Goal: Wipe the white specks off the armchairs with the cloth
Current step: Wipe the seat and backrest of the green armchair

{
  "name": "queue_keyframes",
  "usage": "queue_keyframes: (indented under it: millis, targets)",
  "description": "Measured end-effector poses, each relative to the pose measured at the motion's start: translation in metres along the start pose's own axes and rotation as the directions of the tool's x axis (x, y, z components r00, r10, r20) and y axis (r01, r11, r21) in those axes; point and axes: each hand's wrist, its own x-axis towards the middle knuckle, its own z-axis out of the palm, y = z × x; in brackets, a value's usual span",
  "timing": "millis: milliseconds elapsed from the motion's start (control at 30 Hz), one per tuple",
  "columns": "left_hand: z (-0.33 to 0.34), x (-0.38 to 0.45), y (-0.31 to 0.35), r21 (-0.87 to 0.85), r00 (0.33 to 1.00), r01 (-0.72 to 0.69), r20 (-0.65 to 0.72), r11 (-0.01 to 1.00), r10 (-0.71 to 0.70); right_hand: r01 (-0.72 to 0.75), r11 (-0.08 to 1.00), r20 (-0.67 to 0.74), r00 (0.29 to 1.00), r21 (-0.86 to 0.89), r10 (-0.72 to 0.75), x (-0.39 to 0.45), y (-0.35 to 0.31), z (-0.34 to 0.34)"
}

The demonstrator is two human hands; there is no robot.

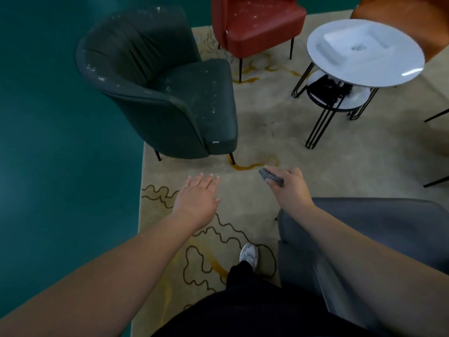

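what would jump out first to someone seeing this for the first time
The dark green armchair at upper left, its seat and back dotted with white specks, and the red armchair behind it, speckled too. In front, two bare arms reach over the patterned rug: the right hand grips a grey cloth, the left hand is open and holds nothing.

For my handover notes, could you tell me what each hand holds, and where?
The right hand pinches the bunched grey cloth near its middle; the left hand holds nothing.

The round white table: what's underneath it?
Under the round white table sits a lower round table on black wire legs, carrying something dark. The tabletop covers most of it, so I can't identify it.
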Motion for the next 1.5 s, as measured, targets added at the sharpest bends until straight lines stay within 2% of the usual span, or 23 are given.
queue_keyframes:
  millis: [433,633,767,1033,1167,1300,1500]
  targets:
    - [-0.046,0.147,-0.007,0.024,0.998,-0.039,0.053,0.999,0.037,-0.066,0.998,-0.013,0.998,0.005,0.066,0.146,-0.002,-0.032]
    - [-0.062,0.223,-0.030,0.033,0.996,-0.055,0.075,0.998,0.053,-0.094,0.996,-0.021,0.995,0.002,0.094,0.220,-0.009,-0.035]
    - [-0.080,0.284,-0.054,0.045,0.997,-0.067,0.037,0.997,0.066,-0.071,0.997,-0.043,0.997,-0.031,0.069,0.277,-0.018,-0.034]
    - [-0.109,0.370,-0.080,0.019,0.998,-0.044,0.055,0.999,0.043,-0.063,0.997,0.016,0.998,-0.036,0.064,0.375,-0.035,-0.026]
    - [-0.118,0.416,-0.076,-0.041,0.998,0.021,0.058,0.999,-0.019,-0.028,0.999,0.062,0.998,-0.023,0.029,0.434,-0.030,-0.036]
    - [-0.128,0.468,-0.063,-0.072,0.992,0.117,0.063,0.991,-0.112,0.036,0.997,0.187,0.982,-0.069,-0.022,0.512,-0.016,-0.051]
    - [-0.133,0.522,-0.036,-0.166,0.913,0.406,0.109,0.898,-0.393,0.250,0.957,0.402,0.899,-0.150,-0.172,0.640,-0.007,-0.079]
